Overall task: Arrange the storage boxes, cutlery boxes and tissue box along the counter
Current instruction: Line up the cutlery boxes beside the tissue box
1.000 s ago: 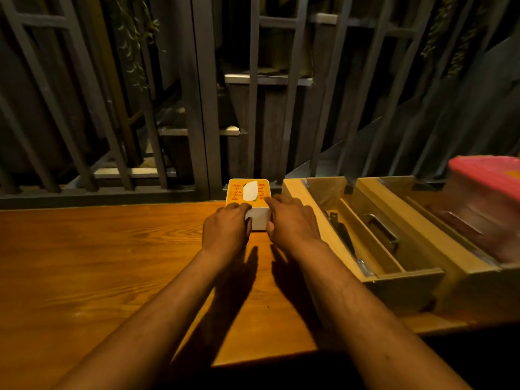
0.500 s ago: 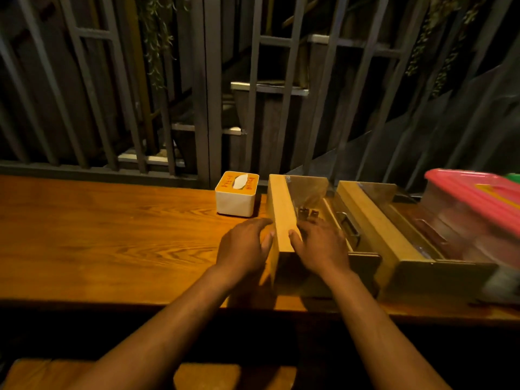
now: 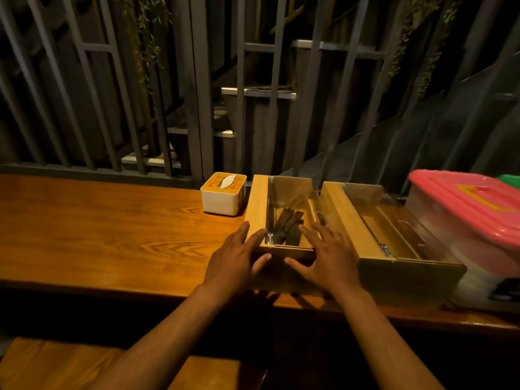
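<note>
Cutlery box [image 3: 257, 209], wooden with a clear lid panel, sits on the counter [image 3: 112, 235] with its near end between both hands. Dark cutlery handles [image 3: 287, 228] are visible through the panel. Left hand [image 3: 236, 258]: fingers spread wide, fingertips against the box's left near corner, thumb at the front face. Right hand [image 3: 327, 256]: also spread flat, fingers lying over the near right part of the box top, thumb pointing inward along the front edge. Neither hand is closed around the box; whether the palms press on it I cannot tell.

Beyond the left hand's fingertips, just beside the box's far left corner, stands the tissue box [image 3: 223, 194], white with an orange top and a tissue showing in the slot. Just to the right of the right hand lies a second cutlery box [image 3: 346, 220], parallel to the first and touching or nearly touching it. Further right, a clear storage box [image 3: 450, 220] with a pink lid [image 3: 472, 204]. Metal railing bars [image 3: 197, 108] stand behind the counter.
</note>
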Available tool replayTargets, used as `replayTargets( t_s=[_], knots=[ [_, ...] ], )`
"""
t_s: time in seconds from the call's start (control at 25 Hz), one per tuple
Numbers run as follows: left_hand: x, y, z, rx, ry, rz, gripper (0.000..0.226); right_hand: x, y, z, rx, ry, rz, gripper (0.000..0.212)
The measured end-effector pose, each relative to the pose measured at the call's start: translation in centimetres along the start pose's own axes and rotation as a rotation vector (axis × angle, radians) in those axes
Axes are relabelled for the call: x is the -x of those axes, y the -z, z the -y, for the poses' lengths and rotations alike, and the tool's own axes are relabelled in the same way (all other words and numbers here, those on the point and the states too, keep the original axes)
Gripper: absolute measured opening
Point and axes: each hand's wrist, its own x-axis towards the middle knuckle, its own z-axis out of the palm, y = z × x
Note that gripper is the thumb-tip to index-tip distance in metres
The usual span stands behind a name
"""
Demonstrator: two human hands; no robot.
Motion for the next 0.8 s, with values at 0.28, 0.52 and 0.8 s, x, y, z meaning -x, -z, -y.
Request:
replayTargets(
  t_s=[0.28, 0.52, 0.8],
  knots=[
    [-3.3, -0.8, 0.8, 0.000, 0.041, -0.029, 0.058, -4.1, -1.4, -0.5, -0.097, 0.025, 0.040, 0.082],
    [-7.0, -2.3, 2.5, 0.052, 0.031, -0.056, 0.057, -8.1, -2.7, -0.8, -0.060, 0.021, 0.020, 0.083],
    [-9.7, -3.3, 3.5, 0.063, 0.019, -0.057, 0.059, -10.7, -4.1, -1.0, -0.042, -0.002, 0.008, 0.083]
  ],
)
